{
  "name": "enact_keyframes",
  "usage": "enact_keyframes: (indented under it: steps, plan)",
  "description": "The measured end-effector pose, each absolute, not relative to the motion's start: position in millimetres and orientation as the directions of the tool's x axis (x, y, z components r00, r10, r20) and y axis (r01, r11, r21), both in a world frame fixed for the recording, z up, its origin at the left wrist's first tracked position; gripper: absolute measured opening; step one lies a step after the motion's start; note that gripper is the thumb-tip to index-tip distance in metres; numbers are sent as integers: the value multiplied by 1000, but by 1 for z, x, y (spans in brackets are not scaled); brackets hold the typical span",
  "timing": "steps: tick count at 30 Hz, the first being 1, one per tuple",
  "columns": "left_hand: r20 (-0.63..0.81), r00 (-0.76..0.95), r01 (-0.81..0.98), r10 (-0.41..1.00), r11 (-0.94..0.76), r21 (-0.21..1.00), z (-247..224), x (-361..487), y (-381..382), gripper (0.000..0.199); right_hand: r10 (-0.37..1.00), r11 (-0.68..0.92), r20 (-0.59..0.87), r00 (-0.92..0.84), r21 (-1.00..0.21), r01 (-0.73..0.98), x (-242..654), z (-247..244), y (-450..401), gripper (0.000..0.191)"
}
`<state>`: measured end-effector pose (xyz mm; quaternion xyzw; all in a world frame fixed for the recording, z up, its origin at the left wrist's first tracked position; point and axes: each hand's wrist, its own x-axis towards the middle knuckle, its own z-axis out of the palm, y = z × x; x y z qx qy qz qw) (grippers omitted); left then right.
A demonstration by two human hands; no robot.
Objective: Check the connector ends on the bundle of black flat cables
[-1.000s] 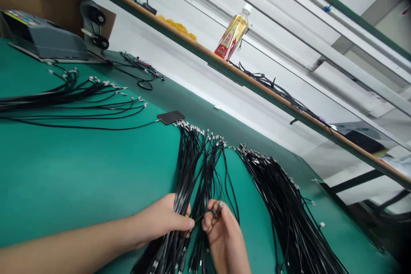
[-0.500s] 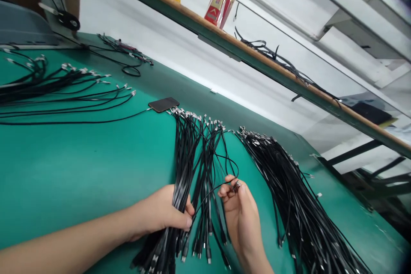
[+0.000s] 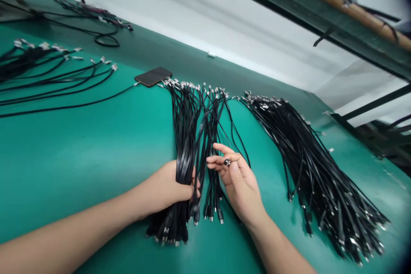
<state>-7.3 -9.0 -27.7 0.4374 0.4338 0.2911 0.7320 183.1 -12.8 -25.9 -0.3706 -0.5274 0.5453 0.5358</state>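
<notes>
Green table (image 3: 80, 154) supports the pile (image 3: 308, 158) at right, the bundle (image 3: 185, 145) at centre. Your left hand (image 3: 167, 188) clasps the bundle, fingers wrapped; your right hand (image 3: 242, 184), beside it, has loosely curled fingers, grip indeterminable. Phone (image 3: 153, 76): beyond, near the connectors (image 3: 183, 84).

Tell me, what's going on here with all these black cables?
A person's left hand grips a thick bundle of black cables at a green table. The right hand is beside it, with a shiny piece at its fingers, too small to identify. A looser bunch lies between the bundle and a larger pile to the right. A dark phone-like device lies near the bundle's far end.
</notes>
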Motion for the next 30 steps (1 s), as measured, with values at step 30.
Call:
enact_keyframes:
  steps: [30]
  plan:
    - [-305,614,-229,728,535,813,-23,-16,-9,30,674,688,373,-638,-631,358,198,-15,-23,27]
